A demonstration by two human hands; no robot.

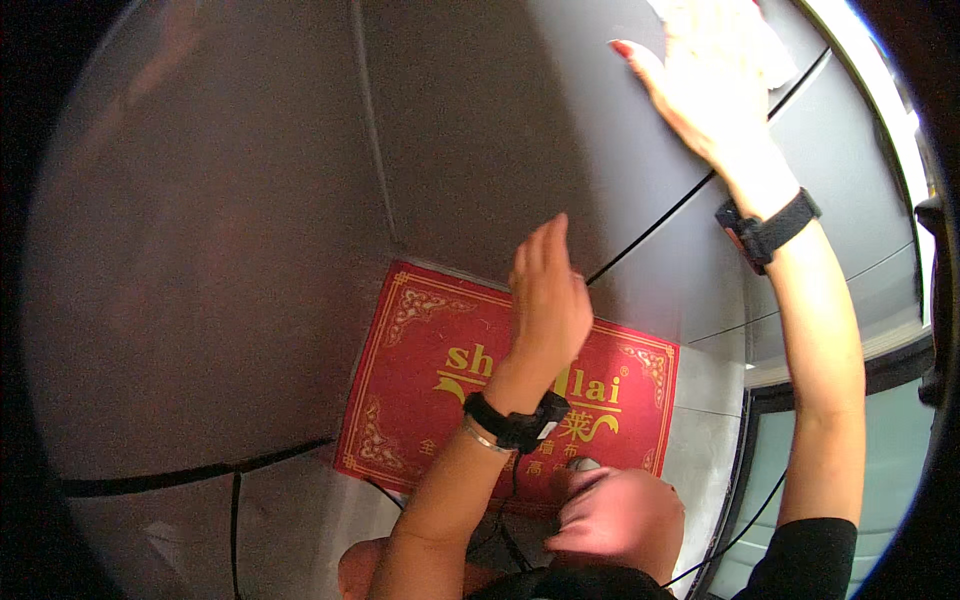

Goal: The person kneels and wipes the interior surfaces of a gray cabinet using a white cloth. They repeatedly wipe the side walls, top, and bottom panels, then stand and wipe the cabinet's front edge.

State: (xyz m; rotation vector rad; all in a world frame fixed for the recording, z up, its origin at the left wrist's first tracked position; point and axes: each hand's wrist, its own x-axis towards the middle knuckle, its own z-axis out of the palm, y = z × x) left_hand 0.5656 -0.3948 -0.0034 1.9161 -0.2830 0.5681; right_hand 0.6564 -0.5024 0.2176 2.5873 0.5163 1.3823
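Note:
My right hand [712, 82] lies flat, thumb spread, high on the sunlit part of a grey wall panel [465, 112]. Glare washes out much of this hand. A white cloth or tissue [781, 66] shows past its fingers, pressed between hand and panel. My left hand [551, 300] is raised in front of the panel, over a red doormat [420, 315], its fingers stretched out and holding nothing. Each wrist wears a black strap with a small device; the left also has a silver bracelet [487, 439].
The doormat bears yellow lettering and lies against the wall's foot. Dark seams [652, 225] divide the panels. My bent knee [622, 517] is below, with black cables [739, 536] nearby. A dark-framed glass pane [772, 450] stands at the right.

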